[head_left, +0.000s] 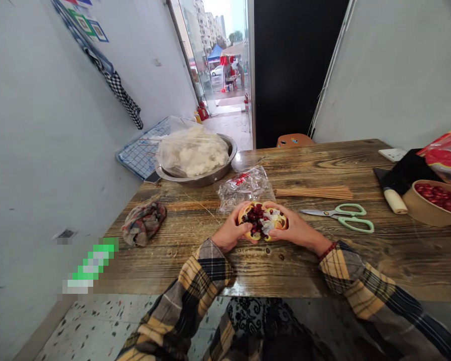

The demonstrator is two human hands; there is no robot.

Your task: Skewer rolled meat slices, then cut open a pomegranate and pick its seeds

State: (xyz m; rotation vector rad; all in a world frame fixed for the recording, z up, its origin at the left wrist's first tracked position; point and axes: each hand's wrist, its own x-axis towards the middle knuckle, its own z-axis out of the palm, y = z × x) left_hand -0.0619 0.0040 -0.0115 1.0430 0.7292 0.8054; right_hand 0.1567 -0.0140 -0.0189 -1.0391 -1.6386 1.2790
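Note:
Both my hands hold a broken-open pomegranate (262, 221) just above the wooden table (248, 260). Its dark red seeds and pale membrane face up. My left hand (231, 231) wraps round the fruit's left side, fingers curled on the rind. My right hand (296, 228) grips the right side in the same way. Both sleeves are yellow and dark plaid.
A crumpled clear plastic bag (245, 189) lies just behind the fruit. Green-handled scissors (348, 217) and a bundle of wooden skewers (315, 192) lie to the right. A bowl of red seeds (434, 202) stands at far right, a metal basin (197, 158) with a white bagged mass at back left, a cloth (143, 222) at left.

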